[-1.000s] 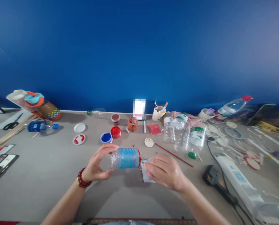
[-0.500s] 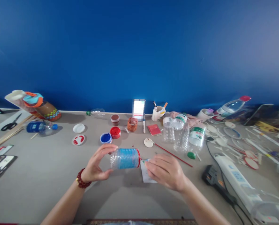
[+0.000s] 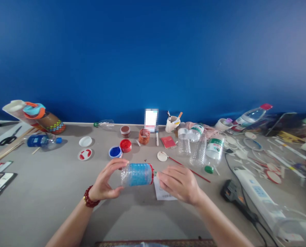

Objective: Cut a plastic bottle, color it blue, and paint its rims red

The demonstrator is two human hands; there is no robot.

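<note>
My left hand grips a clear plastic bottle by its left end, thumb below and fingers above. The bottle lies sideways above the table, with a blue-painted band round its body and a red rim at the right end. Fingers pinched, my right hand holds what looks like a thin paintbrush, its greenish tip end close to the red rim; most of it is hidden in the hand. Under that hand lies a white paper. Open pots of blue paint and red paint stand beyond the bottle.
A red-handled brush rests on a round white lid. Several plastic bottles lie to the right, near a power strip and a black glue gun. At left are scissors and a blue-labelled bottle.
My right hand has shifted slightly up and left, with the brush tip a little off the red rim. The left hand keeps its hold on the bottle. The view has turned slightly.
</note>
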